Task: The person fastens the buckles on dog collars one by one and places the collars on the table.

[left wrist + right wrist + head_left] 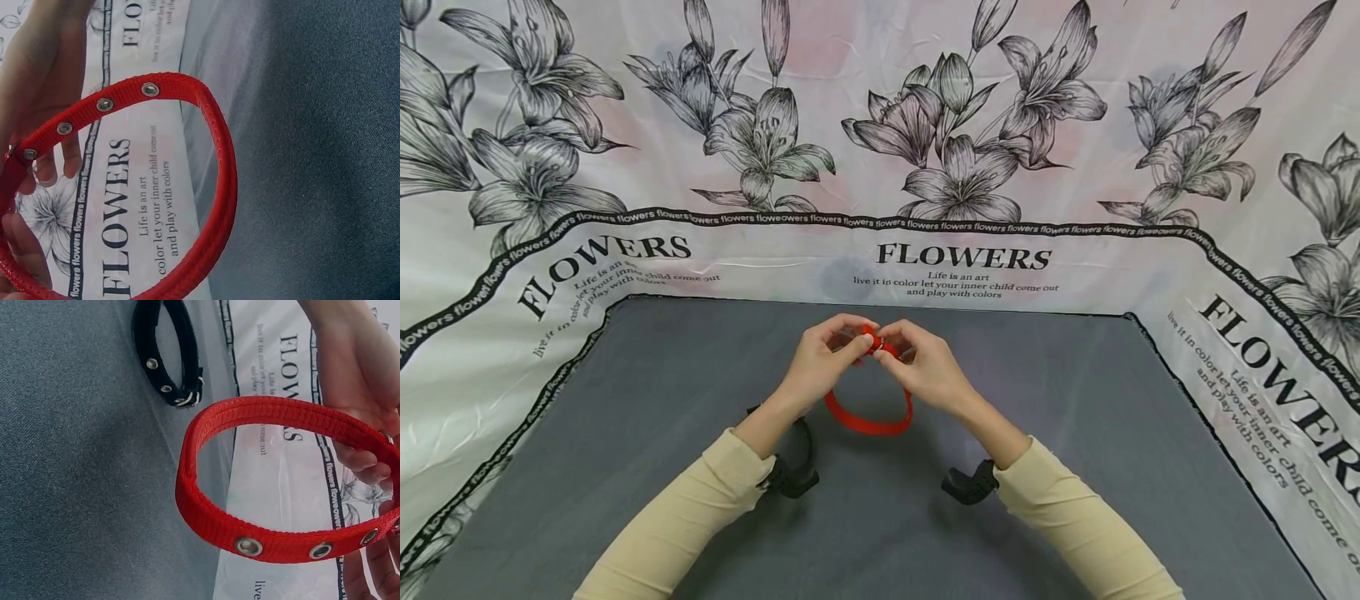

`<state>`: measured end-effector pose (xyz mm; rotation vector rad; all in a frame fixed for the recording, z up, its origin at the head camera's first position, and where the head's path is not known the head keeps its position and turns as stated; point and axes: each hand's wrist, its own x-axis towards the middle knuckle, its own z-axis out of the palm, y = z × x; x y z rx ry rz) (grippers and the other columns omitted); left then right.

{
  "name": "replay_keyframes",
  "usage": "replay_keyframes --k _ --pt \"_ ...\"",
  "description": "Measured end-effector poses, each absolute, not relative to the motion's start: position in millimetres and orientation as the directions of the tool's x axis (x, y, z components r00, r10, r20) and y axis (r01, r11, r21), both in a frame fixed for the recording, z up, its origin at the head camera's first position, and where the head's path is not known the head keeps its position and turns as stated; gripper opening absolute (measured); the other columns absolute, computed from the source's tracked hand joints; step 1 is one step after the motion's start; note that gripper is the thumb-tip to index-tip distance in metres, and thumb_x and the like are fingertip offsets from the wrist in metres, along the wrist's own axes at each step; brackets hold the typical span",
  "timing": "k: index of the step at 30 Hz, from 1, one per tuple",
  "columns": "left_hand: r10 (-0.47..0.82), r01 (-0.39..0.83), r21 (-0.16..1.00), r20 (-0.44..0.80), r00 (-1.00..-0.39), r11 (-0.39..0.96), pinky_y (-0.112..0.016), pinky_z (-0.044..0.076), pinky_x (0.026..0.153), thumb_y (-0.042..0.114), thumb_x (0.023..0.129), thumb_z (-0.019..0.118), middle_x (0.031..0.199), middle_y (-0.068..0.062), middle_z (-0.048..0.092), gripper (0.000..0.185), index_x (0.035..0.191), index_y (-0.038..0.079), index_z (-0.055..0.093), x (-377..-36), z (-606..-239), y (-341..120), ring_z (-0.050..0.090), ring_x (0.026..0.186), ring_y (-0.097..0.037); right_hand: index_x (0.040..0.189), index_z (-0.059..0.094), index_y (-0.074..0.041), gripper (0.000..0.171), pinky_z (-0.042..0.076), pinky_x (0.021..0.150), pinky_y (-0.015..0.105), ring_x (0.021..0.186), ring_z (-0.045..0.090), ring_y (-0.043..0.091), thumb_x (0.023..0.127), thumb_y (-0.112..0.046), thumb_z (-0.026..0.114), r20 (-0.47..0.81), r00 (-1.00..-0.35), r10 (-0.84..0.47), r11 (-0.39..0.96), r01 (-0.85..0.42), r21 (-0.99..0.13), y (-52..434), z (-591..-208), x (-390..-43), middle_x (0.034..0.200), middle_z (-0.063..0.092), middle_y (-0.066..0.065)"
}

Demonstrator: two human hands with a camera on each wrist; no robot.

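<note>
The red collar (868, 421) is looped; its buckle end is pinched between left hand (820, 362) and right hand (925, 367), fastening judged unfinished.

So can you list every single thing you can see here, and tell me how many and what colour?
Red woven collar with metal eyelets: one, red, held up in a loop above the mat between both hands.
Black collar with metal eyelets: one, black, lying on the mat by the left wrist.
Grey fabric mat: one, grey, under everything.
Flower-printed cloth: one, white with black lilies and lettering, around and behind the mat.
Left hand: one, pinching the red collar's end.
Right hand: one, pinching the same end.
</note>
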<state>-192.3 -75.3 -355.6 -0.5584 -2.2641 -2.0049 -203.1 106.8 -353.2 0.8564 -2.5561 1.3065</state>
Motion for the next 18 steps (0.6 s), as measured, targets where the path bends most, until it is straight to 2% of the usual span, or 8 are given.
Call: replay_keyframes --k 7,10,18 --pt "0.234 0.311 0.948 0.290 -0.928 0.062 -0.040 0.054 0.075 0.021 0.090 0.060 0.104 -0.009 0.061 0.029 0.113 0.003 0.060 -190.3 -354.6 -74.9 0.059 0.088 -0.019 0.106 0.060 -0.012 0.021 0.052 0.070 0.027 0.073 0.059 0.009 0.087 -0.019 0.064 0.381 -0.828 -0.412 0.476 -0.552 -0.684 106.6 -352.3 -200.5 0.081 0.060 -0.002" --pt "0.243 0.323 0.945 0.303 -0.921 0.046 -0.043 0.053 0.074 0.023 0.089 0.061 0.102 -0.007 0.062 0.029 0.111 0.005 0.061 -189.8 -356.0 -74.9 0.059 0.086 -0.019 0.104 0.060 -0.012 0.019 0.052 0.068 0.026 0.071 0.060 0.008 0.087 -0.020 0.065 0.395 -0.826 -0.403 0.478 -0.557 -0.679 106.5 -353.0 -200.2 0.079 0.061 -0.002" --pt "0.226 0.347 0.938 0.335 -0.914 0.011 -0.032 0.053 0.071 0.025 0.089 0.061 0.103 -0.007 0.062 0.031 0.112 0.005 0.059 -189.9 -356.8 -78.1 0.059 0.086 -0.019 0.102 0.061 -0.012 0.018 0.052 0.067 0.027 0.069 0.060 0.008 0.086 -0.018 0.066 0.466 -0.778 -0.422 0.473 -0.627 -0.619 105.9 -352.2 -202.5 0.076 0.059 -0.002"
